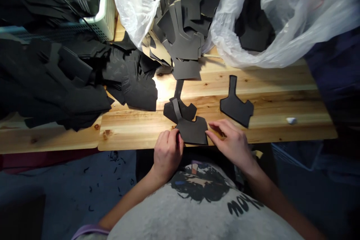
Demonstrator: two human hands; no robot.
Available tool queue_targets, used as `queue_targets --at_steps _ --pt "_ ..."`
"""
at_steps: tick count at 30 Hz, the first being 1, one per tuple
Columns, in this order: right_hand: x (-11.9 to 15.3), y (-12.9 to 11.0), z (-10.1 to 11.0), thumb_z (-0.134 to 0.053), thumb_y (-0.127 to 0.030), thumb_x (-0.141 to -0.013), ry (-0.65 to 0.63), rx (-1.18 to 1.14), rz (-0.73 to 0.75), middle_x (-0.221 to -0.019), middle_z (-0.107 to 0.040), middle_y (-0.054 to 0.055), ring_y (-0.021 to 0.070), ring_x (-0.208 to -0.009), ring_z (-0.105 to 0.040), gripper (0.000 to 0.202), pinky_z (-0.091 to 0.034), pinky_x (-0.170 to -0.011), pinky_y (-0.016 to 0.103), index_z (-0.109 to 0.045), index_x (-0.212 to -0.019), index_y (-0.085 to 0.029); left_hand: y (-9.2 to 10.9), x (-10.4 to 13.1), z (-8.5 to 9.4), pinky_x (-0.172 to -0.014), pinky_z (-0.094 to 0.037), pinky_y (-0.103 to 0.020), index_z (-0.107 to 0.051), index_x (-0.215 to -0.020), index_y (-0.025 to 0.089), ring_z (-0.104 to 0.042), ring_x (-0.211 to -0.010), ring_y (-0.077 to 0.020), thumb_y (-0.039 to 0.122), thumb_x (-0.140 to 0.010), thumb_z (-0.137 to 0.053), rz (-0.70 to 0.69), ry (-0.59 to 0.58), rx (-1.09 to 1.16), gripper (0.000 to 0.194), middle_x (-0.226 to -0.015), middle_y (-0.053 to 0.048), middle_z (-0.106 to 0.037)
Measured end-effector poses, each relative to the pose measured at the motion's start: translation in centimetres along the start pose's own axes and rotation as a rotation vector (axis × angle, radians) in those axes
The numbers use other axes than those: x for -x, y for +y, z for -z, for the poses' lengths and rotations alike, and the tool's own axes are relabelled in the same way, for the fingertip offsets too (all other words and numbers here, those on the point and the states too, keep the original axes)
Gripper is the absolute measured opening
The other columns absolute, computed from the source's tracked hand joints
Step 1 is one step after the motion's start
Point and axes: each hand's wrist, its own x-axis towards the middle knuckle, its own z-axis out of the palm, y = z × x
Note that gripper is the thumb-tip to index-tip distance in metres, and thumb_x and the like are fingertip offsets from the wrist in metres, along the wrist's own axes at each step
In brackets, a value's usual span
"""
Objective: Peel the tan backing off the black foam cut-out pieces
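A flat black cut-out piece (193, 130) with a narrow strap lies at the table's front edge, between my hands. My left hand (168, 152) is closed, its thumb and fingers pinching the lower left corner. At the right edge, my right hand (231, 140) holds the piece lightly between thumb and index fingertips. Partly beneath its upper left side rests a second black piece (187, 110) of similar shape. Farther right, a single black piece with a raised-looking rim (236, 107) lies by itself, strap pointing away from me.
Piles of black cut pieces (135, 82) cover the left of the wooden table (281, 97). More pieces (185, 45) spill from a white plastic bag (137, 3) at the back. Another bag (239, 37) stands back right, a white basket (107, 18) back left. A small white lump (291, 120) lies right.
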Motion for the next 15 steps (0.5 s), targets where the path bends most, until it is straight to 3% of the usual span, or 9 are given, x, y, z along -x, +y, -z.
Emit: queue_targets --at_steps 4,9,12,15 --pt "0.2 -0.6 -0.4 -0.065 -0.023 -0.094 -0.016 -0.082 -0.028 -0.104 -0.07 0.008 0.0213 -0.092 -0.07 0.018 -0.057 -0.08 0.033 -0.067 -0.111 -0.019 0.6 -0.6 0.8 -0.067 -0.046 -0.033 -0.064 -0.104 0.015 -0.052 -0.073 -0.0221 0.021 -0.097 -0.06 -0.018 0.017 -0.077 0.011 -0.078 -0.006 -0.055" --pt "0.5 -1.0 -0.9 -0.064 -0.02 -0.093 0.023 -0.217 -0.074 -0.106 -0.071 0.008 0.0209 -0.095 -0.07 0.024 -0.056 -0.084 0.033 -0.066 -0.117 -0.019 1.6 -2.5 0.1 -0.085 -0.054 -0.035 -0.058 -0.124 0.008 -0.058 -0.098 -0.0251 0.018 -0.096 -0.06 -0.159 0.06 0.066 0.03 -0.113 -0.018 -0.06" --pt "0.7 -1.0 -1.1 -0.064 -0.022 -0.092 0.054 -0.328 -0.158 -0.101 -0.072 0.007 0.0187 -0.088 -0.07 0.028 -0.055 -0.073 0.028 -0.066 -0.12 -0.018 1.7 -3.3 -1.2 -0.089 -0.054 -0.038 -0.056 -0.127 0.005 -0.059 -0.103 -0.0272 0.019 -0.097 -0.057 -0.191 -0.01 0.084 0.033 -0.117 -0.02 -0.06" --pt "0.7 -0.9 -1.1 -0.063 -0.023 -0.092 0.038 -0.429 -0.191 -0.099 -0.071 0.006 0.0149 -0.077 -0.068 0.03 -0.052 -0.063 0.024 -0.066 -0.122 -0.017 1.4 -3.5 -2.1 -0.082 -0.054 -0.036 -0.061 -0.118 0.01 -0.059 -0.094 -0.025 0.02 -0.098 -0.056 -0.181 -0.012 0.106 0.023 -0.109 -0.016 -0.063"
